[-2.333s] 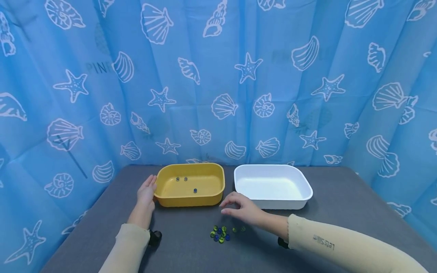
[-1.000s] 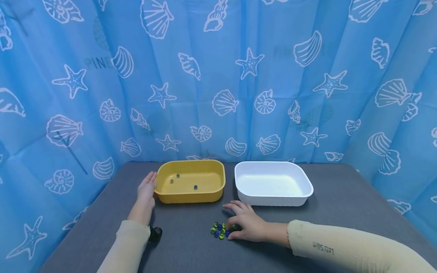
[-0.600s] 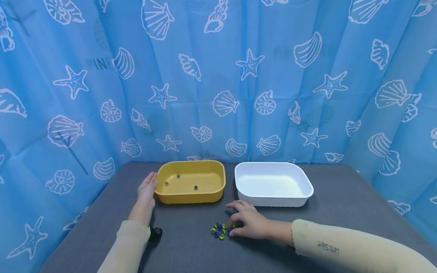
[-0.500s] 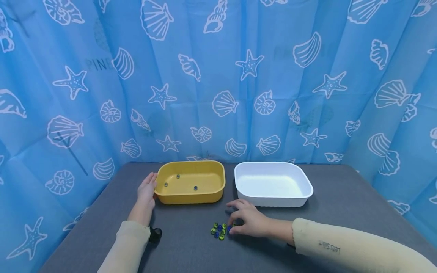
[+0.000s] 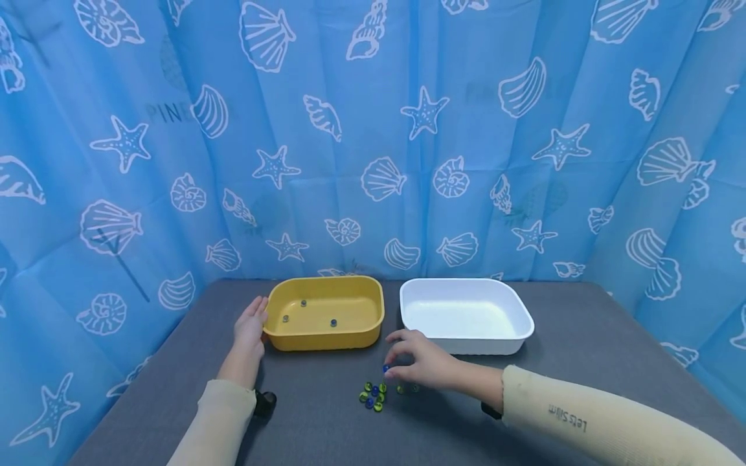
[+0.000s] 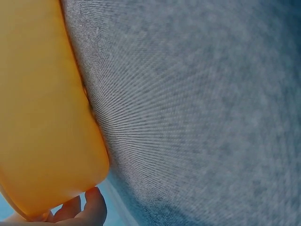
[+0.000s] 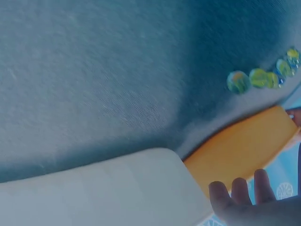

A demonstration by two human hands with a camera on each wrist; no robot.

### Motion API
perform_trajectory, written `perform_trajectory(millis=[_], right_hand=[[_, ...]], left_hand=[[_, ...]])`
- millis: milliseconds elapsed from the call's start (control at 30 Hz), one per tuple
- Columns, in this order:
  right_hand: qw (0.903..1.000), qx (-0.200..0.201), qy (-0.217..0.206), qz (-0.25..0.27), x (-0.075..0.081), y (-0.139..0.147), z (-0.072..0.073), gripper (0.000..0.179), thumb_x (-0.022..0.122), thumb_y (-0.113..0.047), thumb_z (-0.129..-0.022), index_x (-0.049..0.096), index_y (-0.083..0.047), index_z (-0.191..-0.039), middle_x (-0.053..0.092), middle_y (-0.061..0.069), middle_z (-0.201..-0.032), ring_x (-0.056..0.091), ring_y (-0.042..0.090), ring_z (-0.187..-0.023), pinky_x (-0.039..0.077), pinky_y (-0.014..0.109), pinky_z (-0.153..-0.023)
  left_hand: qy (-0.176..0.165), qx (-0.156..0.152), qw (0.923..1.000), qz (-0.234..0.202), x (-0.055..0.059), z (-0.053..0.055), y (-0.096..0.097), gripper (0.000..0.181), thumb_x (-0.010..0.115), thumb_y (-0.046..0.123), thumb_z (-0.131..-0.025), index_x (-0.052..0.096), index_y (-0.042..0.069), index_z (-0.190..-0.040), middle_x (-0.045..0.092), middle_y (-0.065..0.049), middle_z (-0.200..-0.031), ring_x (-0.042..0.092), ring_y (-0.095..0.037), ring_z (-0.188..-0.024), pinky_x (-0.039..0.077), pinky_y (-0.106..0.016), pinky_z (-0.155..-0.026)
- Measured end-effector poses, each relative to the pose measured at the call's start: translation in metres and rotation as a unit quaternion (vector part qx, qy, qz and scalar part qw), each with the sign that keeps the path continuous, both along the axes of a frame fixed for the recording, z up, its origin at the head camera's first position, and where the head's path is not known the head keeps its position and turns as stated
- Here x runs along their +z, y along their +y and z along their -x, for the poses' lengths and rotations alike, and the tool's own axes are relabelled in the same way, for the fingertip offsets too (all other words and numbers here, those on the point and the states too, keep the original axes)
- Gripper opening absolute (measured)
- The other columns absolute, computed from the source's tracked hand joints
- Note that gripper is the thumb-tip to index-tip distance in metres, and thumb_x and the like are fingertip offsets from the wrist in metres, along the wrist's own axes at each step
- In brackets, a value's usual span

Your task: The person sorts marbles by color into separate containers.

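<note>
My right hand (image 5: 422, 359) pinches a blue marble (image 5: 386, 368) between thumb and index finger, just above the table, in front of the gap between the two trays. Its other fingers show in the right wrist view. A loose cluster of green and blue marbles (image 5: 375, 391) lies on the table left of and below that hand, with green marbles (image 5: 400, 389) under it. My left hand (image 5: 249, 329) rests against the left end of the yellow tray (image 5: 326, 342); in the left wrist view its fingertips (image 6: 96, 200) touch the tray's outside. Three small marbles (image 5: 333, 323) lie inside the yellow tray.
A white tray (image 5: 472, 347) stands to the right of the yellow one, a narrow gap between them. Both are near the far edge of the grey cloth-covered table (image 5: 315, 414). Behind hangs a blue shell-print curtain (image 5: 350, 142).
My right hand moved down to the marbles, took a blue one and lifted it slightly away. One marble in the yellow tray rolled to the left. My left hand stayed at the tray.
</note>
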State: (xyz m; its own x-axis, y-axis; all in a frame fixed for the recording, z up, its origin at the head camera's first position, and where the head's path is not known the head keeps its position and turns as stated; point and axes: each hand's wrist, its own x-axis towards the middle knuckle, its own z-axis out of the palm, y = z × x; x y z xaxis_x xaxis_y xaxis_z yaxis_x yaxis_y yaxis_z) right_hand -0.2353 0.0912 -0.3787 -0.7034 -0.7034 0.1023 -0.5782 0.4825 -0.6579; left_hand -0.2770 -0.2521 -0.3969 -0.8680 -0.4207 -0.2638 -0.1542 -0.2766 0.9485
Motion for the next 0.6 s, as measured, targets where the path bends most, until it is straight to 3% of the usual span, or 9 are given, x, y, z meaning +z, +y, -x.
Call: perform_trajectory(millis=[167, 400, 600], right_hand=[[0.9994, -0.026, -0.021, 0.014, 0.007, -0.003, 0.001, 0.009, 0.072, -0.023, -0.089, 0.073, -0.014, -0.092, 0.053, 0.020, -0.133, 0.045, 0.039, -0.123, 0.037, 0.060, -0.100], [0.9981, -0.044, -0.014, 0.041, 0.015, -0.007, 0.002, 0.010, 0.072, -0.019, -0.089, 0.072, -0.010, -0.091, 0.057, 0.020, -0.126, 0.049, 0.039, -0.119, 0.040, 0.058, -0.099], [0.9937, -0.072, -0.048, 0.070, 0.022, -0.013, 0.007, 0.012, 0.071, -0.019, -0.090, 0.071, -0.008, -0.093, 0.058, 0.019, -0.126, 0.051, 0.037, -0.118, 0.045, 0.053, -0.096]], left_hand=[[0.001, -0.003, 1.0000, -0.002, 0.000, -0.001, 0.001, 0.049, 0.033, 0.008, -0.107, 0.026, 0.017, -0.155, 0.030, 0.002, -0.156, 0.021, -0.018, -0.145, 0.022, -0.041, -0.115], [0.008, -0.007, 0.9999, 0.003, -0.002, -0.001, 0.000, 0.049, 0.033, 0.009, -0.107, 0.025, 0.016, -0.155, 0.028, 0.001, -0.156, 0.021, -0.019, -0.145, 0.024, -0.040, -0.114], [0.009, -0.013, 0.9999, 0.002, -0.001, -0.001, -0.001, 0.049, 0.032, 0.009, -0.107, 0.024, 0.016, -0.155, 0.028, 0.001, -0.157, 0.020, -0.018, -0.145, 0.022, -0.042, -0.115]])
